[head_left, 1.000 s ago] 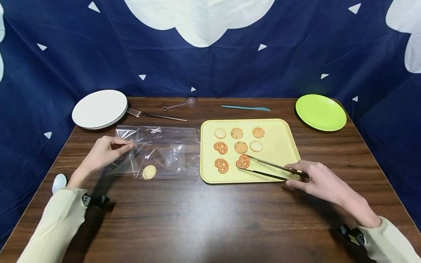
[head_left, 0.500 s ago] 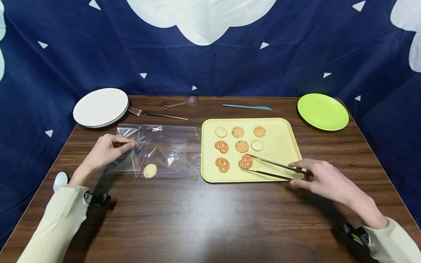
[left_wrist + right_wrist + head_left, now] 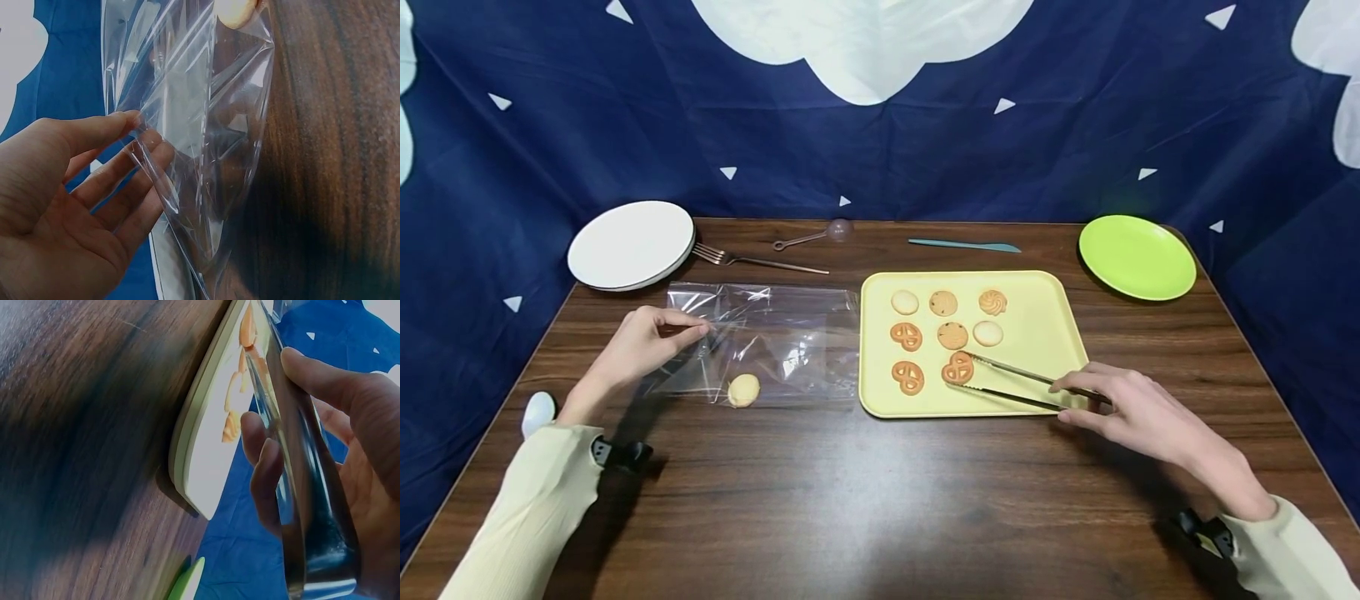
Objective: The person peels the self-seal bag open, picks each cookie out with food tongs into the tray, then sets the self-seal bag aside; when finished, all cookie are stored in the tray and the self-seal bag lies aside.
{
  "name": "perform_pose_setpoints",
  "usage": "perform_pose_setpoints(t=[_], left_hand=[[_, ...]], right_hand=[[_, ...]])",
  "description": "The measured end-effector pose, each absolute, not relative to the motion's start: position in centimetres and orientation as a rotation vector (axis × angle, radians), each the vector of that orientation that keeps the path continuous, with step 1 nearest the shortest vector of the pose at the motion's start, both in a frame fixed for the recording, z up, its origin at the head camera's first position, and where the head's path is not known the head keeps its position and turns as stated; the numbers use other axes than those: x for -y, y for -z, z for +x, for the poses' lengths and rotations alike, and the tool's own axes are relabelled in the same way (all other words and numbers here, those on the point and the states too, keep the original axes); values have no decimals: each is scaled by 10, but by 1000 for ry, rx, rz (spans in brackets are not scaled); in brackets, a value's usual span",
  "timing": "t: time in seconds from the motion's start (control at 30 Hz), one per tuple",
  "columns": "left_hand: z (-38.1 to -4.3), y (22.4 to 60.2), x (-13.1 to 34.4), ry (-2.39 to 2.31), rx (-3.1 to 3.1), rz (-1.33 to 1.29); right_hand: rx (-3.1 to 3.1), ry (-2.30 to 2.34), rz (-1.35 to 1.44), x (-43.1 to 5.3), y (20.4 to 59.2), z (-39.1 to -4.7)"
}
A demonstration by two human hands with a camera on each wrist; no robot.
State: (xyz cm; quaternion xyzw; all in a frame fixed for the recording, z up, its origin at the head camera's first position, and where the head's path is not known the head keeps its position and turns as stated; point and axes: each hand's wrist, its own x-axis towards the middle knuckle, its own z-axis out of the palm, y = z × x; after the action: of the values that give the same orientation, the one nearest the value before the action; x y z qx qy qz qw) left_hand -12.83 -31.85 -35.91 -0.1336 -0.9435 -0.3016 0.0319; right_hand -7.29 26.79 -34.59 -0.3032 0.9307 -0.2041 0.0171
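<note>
My left hand pinches the edge of a clear plastic bag between thumb and fingers; in the left wrist view the bag hangs from that pinch. A round pale cookie lies in the bag near its front edge. With my right hand I hold metal tongs, their tips on either side of a pretzel-shaped cookie. That cookie is on the yellow tray among several other cookies. In the right wrist view the tongs run between thumb and fingers.
White plates, a fork, a measuring spoon and a blue knife lie along the back. A green plate stands at the back right, a white spoon beside the left forearm.
The right hand and tongs shift slightly right, then a little back left; the pretzel-shaped cookie between the tips shifts with them. My left hand keeps its pinch on the bag.
</note>
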Motion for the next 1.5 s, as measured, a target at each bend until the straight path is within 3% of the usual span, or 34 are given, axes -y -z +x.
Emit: perform_pose_setpoints(t=[1.5], left_hand=[[-130,356,316,906,2897,-422]], right_hand=[[-2804,871,-880,-272,340,-83]])
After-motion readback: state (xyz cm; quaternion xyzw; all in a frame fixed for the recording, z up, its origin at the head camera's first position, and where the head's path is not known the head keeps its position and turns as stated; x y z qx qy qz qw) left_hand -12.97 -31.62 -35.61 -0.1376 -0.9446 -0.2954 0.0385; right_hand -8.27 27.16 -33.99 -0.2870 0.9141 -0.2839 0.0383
